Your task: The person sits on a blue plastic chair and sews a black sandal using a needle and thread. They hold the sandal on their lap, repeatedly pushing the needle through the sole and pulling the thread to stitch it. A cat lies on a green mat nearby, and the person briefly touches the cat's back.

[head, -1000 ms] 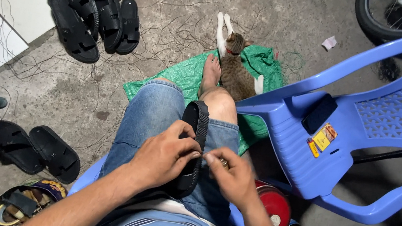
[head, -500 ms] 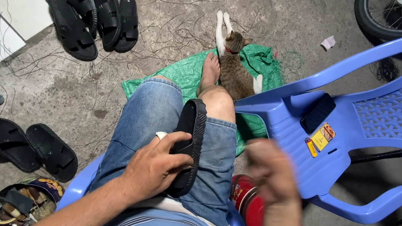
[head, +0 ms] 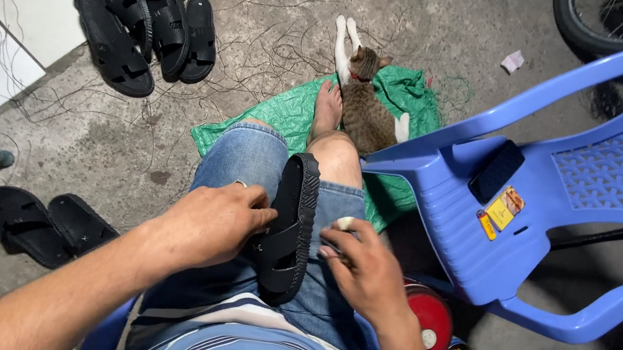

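The left hand [head: 215,223] grips a black sandal [head: 290,231] on the lap, fingers curled round its left edge — the right hand [head: 365,269], fingers loosely bent, touches its right edge.

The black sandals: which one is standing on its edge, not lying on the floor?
The black sandal on the person's lap, between the left hand and right hand; all others lie on the floor.

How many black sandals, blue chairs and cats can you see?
Black sandals: 7 — one on the lap, a pile of four, a pair on the floor
Blue chairs: 1
Cats: 1
Total: 9
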